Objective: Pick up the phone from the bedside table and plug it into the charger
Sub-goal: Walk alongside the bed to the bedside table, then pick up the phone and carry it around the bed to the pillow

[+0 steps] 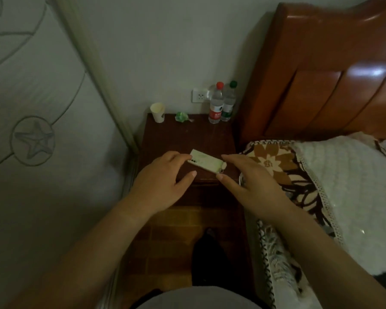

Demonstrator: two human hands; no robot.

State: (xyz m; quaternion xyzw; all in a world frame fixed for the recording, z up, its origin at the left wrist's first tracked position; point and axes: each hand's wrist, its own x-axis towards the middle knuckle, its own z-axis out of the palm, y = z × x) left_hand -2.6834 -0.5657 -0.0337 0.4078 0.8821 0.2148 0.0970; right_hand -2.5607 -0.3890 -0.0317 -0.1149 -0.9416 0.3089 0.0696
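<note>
Head view: phone between hands.

The phone is pale cream with a faint green print, lying on a dark reddish-brown bedside table. At twelve o'clock stand two clear bottles — one red-capped with a red label, one green-capped with a green label. At three o'clock, a blanket — brown flowers on cream, dark swirls.
</note>
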